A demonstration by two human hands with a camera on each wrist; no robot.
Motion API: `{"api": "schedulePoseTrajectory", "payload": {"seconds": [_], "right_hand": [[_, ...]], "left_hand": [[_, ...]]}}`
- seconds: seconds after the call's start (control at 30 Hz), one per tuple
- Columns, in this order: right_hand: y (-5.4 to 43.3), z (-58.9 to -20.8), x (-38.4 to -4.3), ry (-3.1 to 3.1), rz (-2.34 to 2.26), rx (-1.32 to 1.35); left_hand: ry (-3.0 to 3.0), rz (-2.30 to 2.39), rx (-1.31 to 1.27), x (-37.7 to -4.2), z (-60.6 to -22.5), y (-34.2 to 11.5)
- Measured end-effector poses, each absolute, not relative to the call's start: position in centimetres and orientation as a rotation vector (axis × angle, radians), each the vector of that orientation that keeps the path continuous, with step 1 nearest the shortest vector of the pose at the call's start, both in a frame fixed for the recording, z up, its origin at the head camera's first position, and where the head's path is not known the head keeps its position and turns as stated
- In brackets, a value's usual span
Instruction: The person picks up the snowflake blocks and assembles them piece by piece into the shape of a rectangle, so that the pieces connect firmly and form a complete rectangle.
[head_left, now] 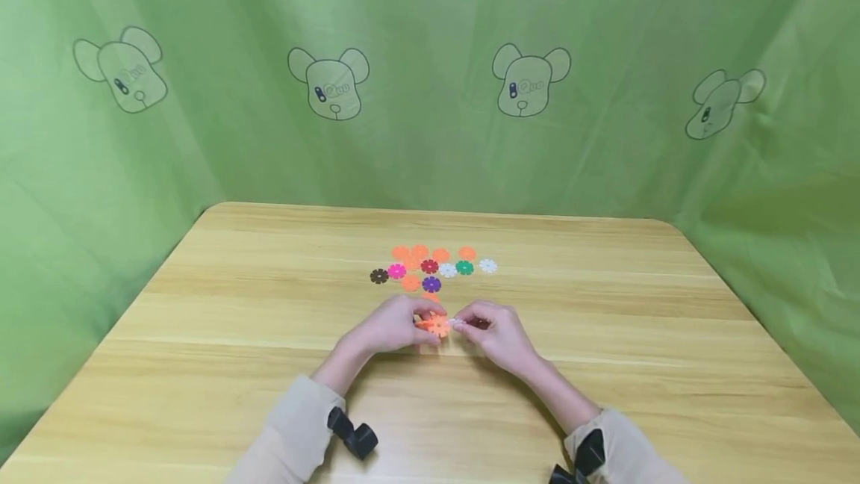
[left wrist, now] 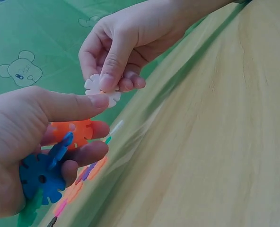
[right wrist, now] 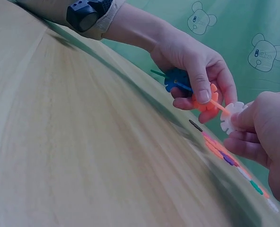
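My left hand (head_left: 395, 324) grips a joined string of notched plastic snowflake discs above the table. In the left wrist view the string shows a green disc (left wrist: 30, 210), blue discs (left wrist: 32, 173) and an orange disc (left wrist: 82, 131) between the fingers. A white snowflake disc (right wrist: 228, 124) is pinched between thumb and fingers of my right hand (head_left: 499, 333). In the right wrist view this white disc meets the orange end of the string. Whether its slot is fully pushed in, I cannot tell.
Beyond the hands, several loose discs lie flat on the wooden table (head_left: 269, 297), among them a brown disc (head_left: 379, 275), a pink disc (head_left: 397, 271), a purple disc (head_left: 431, 284) and a green disc (head_left: 464, 267). A green curtain (head_left: 430, 163) surrounds the table.
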State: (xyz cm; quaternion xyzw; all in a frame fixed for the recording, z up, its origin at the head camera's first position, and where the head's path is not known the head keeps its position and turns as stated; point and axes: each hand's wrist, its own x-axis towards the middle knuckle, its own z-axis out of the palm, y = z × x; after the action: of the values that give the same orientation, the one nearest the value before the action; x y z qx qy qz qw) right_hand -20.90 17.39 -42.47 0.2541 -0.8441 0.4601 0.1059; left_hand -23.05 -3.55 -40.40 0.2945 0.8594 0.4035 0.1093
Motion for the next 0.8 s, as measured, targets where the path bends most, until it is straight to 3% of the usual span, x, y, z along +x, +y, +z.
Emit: {"api": "schedulePoseTrajectory", "payload": {"seconds": [0.47, 0.8], "right_hand": [[17.1, -39.6, -19.7, -2.649, 1.484, 0.751], [19.6, -41.4, -21.9, -2.723, 1.497, 0.893]], "left_hand": [[2.462, 1.278, 0.873, -23.3, -40.9, -3.9], [2.409, 1.31, 0.866, -23.4, -41.0, -4.2]]}}
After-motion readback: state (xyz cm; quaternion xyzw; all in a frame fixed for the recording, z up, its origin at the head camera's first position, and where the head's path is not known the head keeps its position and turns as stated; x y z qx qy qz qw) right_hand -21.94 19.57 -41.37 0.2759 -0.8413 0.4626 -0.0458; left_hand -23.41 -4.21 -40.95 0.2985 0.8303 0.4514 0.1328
